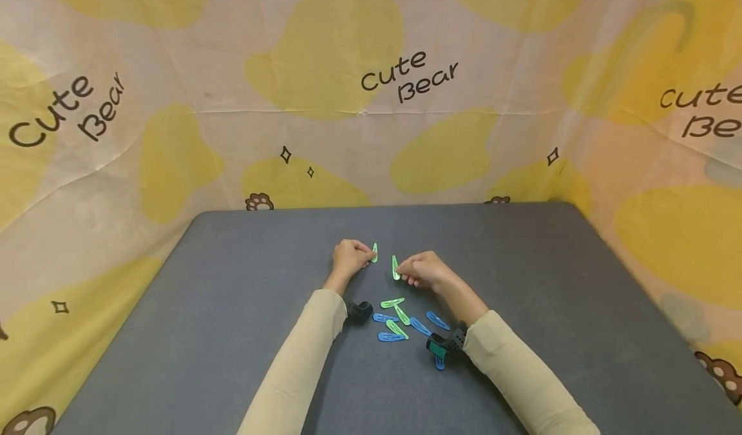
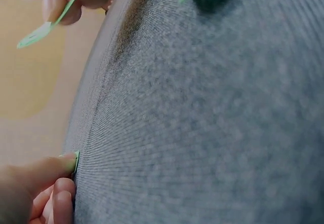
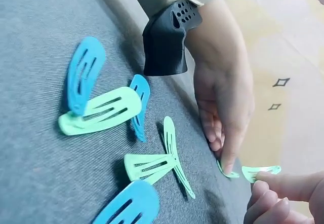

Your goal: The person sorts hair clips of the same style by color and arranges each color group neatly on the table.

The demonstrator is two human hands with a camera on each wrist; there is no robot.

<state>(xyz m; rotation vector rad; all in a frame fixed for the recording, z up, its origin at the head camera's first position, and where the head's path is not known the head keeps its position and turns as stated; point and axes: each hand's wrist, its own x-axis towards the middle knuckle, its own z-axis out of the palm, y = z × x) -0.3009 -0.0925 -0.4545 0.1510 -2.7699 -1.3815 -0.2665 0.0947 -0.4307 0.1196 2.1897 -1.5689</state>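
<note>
Partly covered green clip, left hand pinching

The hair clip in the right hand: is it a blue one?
No, the right hand pinches a green hair clip.

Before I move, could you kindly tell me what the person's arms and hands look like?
The left hand and right hand wear no gloves. The sleeves are long and beige. Just beyond the cuffs sit black wrist devices: the left device has small round holes in its band, and the right device shows a green panel.
</note>
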